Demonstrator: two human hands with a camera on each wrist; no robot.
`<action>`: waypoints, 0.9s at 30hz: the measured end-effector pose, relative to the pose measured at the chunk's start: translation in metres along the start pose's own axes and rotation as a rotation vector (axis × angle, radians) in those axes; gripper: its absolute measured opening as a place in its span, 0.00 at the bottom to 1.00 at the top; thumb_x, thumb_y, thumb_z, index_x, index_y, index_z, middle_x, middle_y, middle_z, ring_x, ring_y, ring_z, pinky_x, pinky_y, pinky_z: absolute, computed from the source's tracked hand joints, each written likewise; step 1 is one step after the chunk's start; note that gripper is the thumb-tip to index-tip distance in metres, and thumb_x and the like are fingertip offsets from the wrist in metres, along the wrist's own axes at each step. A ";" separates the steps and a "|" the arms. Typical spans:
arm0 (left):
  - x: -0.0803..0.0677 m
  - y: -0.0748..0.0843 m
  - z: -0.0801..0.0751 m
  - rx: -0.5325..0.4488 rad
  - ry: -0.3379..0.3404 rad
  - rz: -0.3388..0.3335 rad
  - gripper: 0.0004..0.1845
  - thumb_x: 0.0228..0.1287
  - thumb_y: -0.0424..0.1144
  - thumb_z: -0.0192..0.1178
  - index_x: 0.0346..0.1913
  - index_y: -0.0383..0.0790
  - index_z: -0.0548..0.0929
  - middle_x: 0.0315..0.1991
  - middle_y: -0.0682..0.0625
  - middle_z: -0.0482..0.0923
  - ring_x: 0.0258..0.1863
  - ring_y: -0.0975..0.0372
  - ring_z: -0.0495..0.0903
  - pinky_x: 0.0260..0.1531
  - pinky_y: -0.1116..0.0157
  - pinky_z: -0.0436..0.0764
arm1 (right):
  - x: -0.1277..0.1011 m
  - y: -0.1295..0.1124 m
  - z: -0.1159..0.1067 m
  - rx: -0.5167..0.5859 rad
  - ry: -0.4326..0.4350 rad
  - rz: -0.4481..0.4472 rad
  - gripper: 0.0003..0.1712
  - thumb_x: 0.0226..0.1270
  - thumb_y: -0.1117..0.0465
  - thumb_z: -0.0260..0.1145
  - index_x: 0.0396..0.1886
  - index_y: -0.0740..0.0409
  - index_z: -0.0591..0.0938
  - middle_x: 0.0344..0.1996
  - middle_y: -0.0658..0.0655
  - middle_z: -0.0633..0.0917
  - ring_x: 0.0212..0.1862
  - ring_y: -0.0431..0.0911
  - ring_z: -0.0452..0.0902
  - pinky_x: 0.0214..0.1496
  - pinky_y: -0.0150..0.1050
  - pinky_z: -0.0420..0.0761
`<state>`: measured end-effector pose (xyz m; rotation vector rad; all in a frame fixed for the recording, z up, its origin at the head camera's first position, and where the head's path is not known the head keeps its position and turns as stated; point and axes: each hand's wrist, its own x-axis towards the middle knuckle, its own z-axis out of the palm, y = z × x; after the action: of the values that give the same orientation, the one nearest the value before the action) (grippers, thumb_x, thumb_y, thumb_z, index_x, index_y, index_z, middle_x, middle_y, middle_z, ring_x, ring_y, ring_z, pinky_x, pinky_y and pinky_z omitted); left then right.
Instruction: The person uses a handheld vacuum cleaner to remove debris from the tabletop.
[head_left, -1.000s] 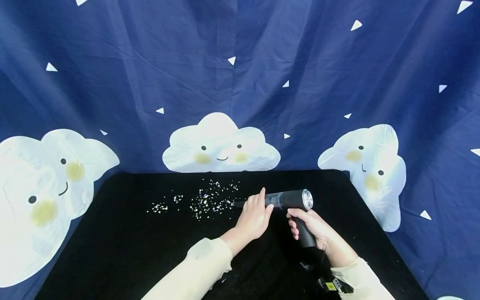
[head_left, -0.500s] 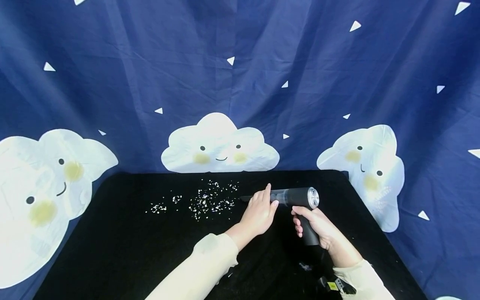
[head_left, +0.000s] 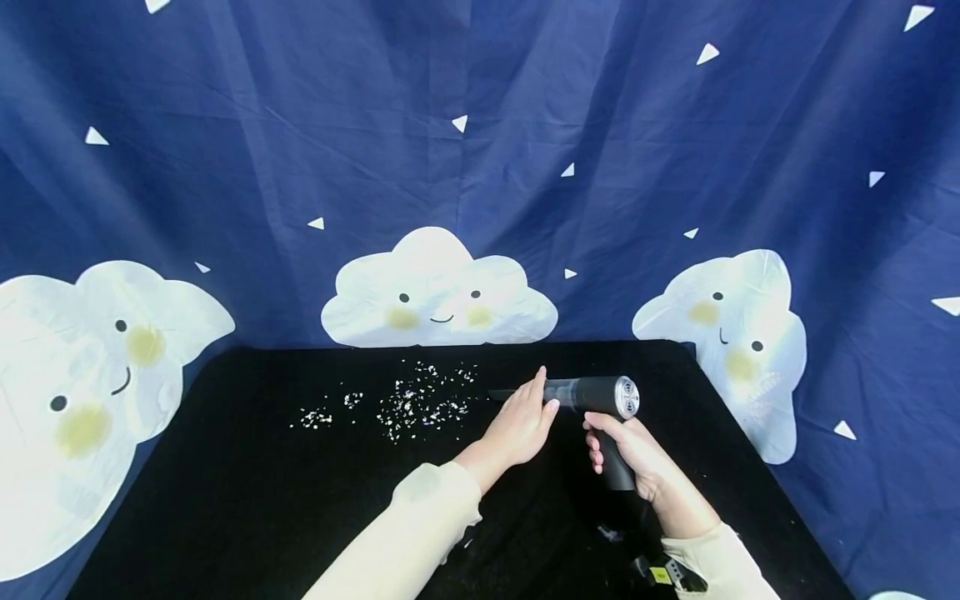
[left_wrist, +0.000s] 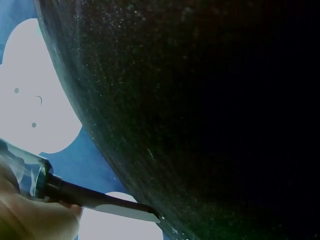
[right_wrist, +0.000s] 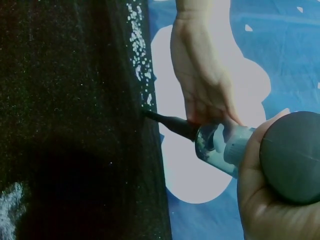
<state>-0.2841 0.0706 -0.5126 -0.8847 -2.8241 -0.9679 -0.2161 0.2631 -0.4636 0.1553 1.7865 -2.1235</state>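
Note:
A black handheld vacuum (head_left: 604,393) with a clear front section and a slim dark nozzle (right_wrist: 172,124) points left over the black-covered table. My right hand (head_left: 626,454) grips its handle, fingers curled round it. My left hand (head_left: 517,423) holds the clear front part near the nozzle; its fingertips are partly hidden by the tool in the right wrist view. Small white scraps (head_left: 420,404) lie scattered just left of the nozzle tip, with a smaller patch farther left. In the left wrist view the nozzle slants down towards the dark surface.
The black table (head_left: 247,500) ends at a blue curtain (head_left: 510,192) printed with white clouds. Near my right sleeve lie a pale smudge (head_left: 611,532) and a small dark device with a yellow label (head_left: 661,575).
The vacuum and both hands have shifted right and slightly away, drawing the nozzle tip back from the scraps. In the last half second the motion is slight. The scraps look about the same.

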 end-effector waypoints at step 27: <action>-0.008 -0.009 -0.004 0.027 0.032 -0.032 0.32 0.82 0.49 0.36 0.79 0.32 0.49 0.74 0.39 0.62 0.73 0.49 0.62 0.71 0.52 0.61 | 0.008 0.003 0.012 0.025 -0.013 0.033 0.09 0.76 0.59 0.55 0.37 0.61 0.74 0.19 0.49 0.76 0.18 0.38 0.73 0.24 0.31 0.79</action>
<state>-0.2824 0.0584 -0.5155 -0.8160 -2.8266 -0.9362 -0.2211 0.2495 -0.4663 0.1753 1.7388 -2.1193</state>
